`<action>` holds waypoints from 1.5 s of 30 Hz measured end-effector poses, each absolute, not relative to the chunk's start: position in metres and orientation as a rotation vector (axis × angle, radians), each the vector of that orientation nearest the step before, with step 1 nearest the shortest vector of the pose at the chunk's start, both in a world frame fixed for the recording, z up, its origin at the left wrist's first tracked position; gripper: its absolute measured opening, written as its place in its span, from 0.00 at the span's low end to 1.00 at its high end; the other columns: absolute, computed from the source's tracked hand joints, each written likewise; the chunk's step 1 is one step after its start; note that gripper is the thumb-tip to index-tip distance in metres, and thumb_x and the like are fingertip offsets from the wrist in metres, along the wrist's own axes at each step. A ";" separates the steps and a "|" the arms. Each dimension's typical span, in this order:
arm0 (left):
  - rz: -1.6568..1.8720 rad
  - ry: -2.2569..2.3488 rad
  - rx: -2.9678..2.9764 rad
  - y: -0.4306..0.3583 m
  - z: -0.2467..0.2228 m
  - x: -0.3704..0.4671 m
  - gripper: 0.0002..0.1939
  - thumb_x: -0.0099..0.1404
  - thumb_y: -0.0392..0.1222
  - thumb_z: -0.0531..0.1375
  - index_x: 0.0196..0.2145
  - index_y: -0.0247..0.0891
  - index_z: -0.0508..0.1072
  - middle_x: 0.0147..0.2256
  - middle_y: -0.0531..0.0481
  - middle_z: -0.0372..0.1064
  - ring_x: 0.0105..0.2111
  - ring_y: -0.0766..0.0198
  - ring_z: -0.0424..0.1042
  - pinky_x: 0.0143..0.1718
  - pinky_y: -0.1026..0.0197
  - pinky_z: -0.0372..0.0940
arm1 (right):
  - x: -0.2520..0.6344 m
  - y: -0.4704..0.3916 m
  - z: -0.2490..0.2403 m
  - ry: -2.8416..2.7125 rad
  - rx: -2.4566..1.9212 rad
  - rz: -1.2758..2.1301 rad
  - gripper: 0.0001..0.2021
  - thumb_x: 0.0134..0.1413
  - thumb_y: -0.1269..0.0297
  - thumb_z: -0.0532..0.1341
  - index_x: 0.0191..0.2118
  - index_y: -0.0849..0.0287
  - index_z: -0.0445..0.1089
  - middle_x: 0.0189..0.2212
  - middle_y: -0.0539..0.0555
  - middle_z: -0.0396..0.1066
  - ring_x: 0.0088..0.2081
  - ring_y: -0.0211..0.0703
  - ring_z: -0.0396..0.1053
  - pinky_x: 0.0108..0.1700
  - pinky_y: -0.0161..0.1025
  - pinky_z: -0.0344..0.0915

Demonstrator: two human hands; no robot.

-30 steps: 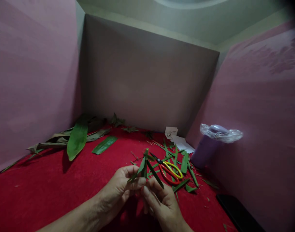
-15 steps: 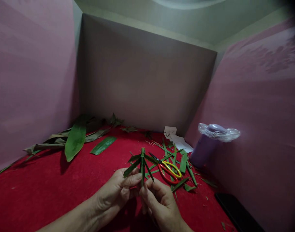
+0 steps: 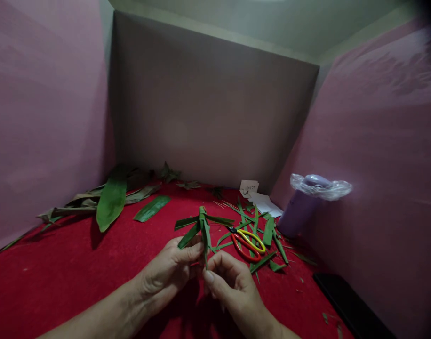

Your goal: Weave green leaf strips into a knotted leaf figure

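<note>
A folded green leaf figure stands upright between my hands, with a knotted top and strips spreading out to both sides. My left hand is closed round its lower part, thumb pressed against the stem. The thumb and forefinger of my right hand pinch the lower tip of a hanging strip. Just beyond my right hand lie scissors with one red and one yellow handle, their blades partly hidden behind a leaf strip. The figure's lowest part is hidden by my fingers.
Cut leaf strips litter the red cloth on the right. A purple bottle with plastic wrap leans by white papers. A black phone-like slab lies front right. Broad leaves are piled at the left, beneath partition walls.
The leaf figure has turned slightly, and its side strips now stick out more level. My right fingers hold a strip tip lower down, a little apart from my left hand. The view has shifted slightly.
</note>
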State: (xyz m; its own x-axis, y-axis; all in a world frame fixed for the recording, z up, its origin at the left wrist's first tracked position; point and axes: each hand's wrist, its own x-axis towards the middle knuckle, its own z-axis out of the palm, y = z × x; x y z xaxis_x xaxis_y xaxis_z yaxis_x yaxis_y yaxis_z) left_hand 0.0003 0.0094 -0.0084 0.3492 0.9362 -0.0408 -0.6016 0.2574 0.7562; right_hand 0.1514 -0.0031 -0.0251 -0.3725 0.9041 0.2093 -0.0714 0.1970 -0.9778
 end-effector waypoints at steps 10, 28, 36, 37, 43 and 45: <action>1.123 0.533 0.751 0.012 -0.009 0.002 0.05 0.57 0.38 0.63 0.29 0.32 0.76 0.27 0.49 0.69 0.28 0.65 0.66 0.32 0.61 0.62 | 0.152 0.001 -0.023 -1.356 -0.821 1.565 0.15 0.47 0.55 0.64 0.26 0.62 0.62 0.15 0.43 0.59 0.14 0.26 0.50 0.16 0.26 0.48; 1.121 0.618 0.884 0.007 -0.002 0.007 0.07 0.57 0.39 0.63 0.25 0.32 0.76 0.25 0.47 0.71 0.28 0.61 0.68 0.32 0.60 0.62 | 0.146 -0.001 -0.024 -1.251 -0.796 1.561 0.17 0.40 0.58 0.68 0.23 0.60 0.60 0.17 0.43 0.57 0.18 0.29 0.50 0.21 0.29 0.47; 1.134 0.663 0.764 0.004 -0.004 0.010 0.04 0.55 0.37 0.64 0.30 0.35 0.77 0.31 0.46 0.74 0.32 0.60 0.69 0.36 0.58 0.64 | 0.146 0.003 -0.030 -1.346 -0.935 1.282 0.14 0.46 0.59 0.64 0.22 0.59 0.58 0.16 0.43 0.56 0.18 0.31 0.50 0.20 0.30 0.47; 1.130 0.659 0.737 0.004 -0.004 0.011 0.04 0.54 0.35 0.65 0.31 0.35 0.77 0.32 0.46 0.74 0.32 0.60 0.70 0.37 0.58 0.64 | 0.147 0.002 -0.031 -1.368 -0.952 1.238 0.14 0.47 0.60 0.63 0.22 0.59 0.58 0.16 0.43 0.55 0.19 0.31 0.50 0.21 0.30 0.48; 1.118 0.707 0.563 0.008 -0.011 0.011 0.05 0.52 0.32 0.66 0.29 0.37 0.76 0.30 0.46 0.77 0.32 0.62 0.72 0.37 0.60 0.65 | 0.148 -0.002 -0.033 -1.488 -1.006 1.046 0.12 0.51 0.63 0.59 0.22 0.58 0.57 0.17 0.43 0.54 0.20 0.32 0.51 0.22 0.31 0.51; 1.108 0.708 0.528 0.009 -0.014 0.011 0.07 0.50 0.34 0.68 0.28 0.38 0.75 0.29 0.46 0.77 0.30 0.61 0.73 0.35 0.61 0.65 | 0.148 -0.003 -0.034 -1.508 -1.033 0.974 0.12 0.51 0.64 0.59 0.22 0.58 0.57 0.17 0.44 0.56 0.20 0.32 0.52 0.22 0.31 0.52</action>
State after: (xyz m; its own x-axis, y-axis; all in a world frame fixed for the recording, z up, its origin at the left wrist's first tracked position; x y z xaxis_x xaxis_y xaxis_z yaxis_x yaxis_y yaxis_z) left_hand 0.0115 0.0093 -0.0136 0.2709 0.9304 -0.2470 -0.6148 0.3647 0.6993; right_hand 0.1481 -0.0028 -0.0343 -0.1115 0.9500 0.2916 0.1247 0.3045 -0.9443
